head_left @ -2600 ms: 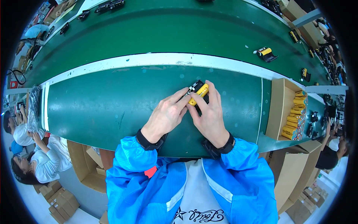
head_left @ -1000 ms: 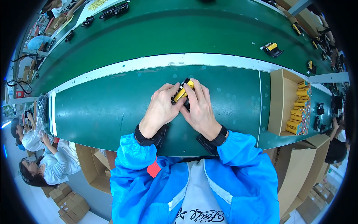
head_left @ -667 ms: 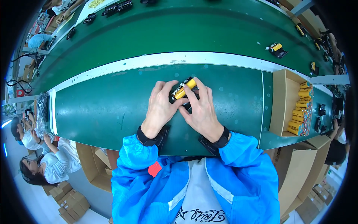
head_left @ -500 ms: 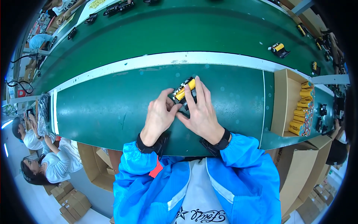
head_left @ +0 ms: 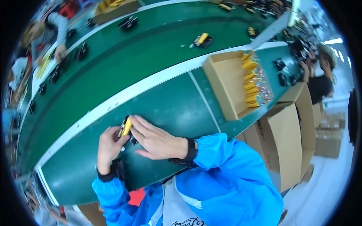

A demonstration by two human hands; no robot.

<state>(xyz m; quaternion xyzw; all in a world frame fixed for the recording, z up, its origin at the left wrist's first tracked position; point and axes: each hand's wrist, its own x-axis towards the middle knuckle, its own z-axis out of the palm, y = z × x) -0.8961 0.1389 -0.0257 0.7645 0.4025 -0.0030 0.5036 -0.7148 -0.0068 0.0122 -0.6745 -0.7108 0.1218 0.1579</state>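
Observation:
A small black plastic housing with a yellow battery pack in it is tilted above the green work surface. My left hand grips its near left side between thumb and fingers. Over its right side lies my right hand, fingers stretched out and thumb apart, the fingertips at the yellow pack's upper end. The fingers cover part of the housing, so its underside and right edge are mostly hidden. Both hands look slightly blurred.
An open cardboard box with several yellow battery packs stands to the right on the table. Beyond the white ledge, a green conveyor belt carries black-and-yellow units. Large open cartons stand at right. Co-workers sit at both sides.
The view has swung to the right, so the box and cartons appear nearer the middle. My left hand still holds the housing; my right fingers have flattened and spread from it.

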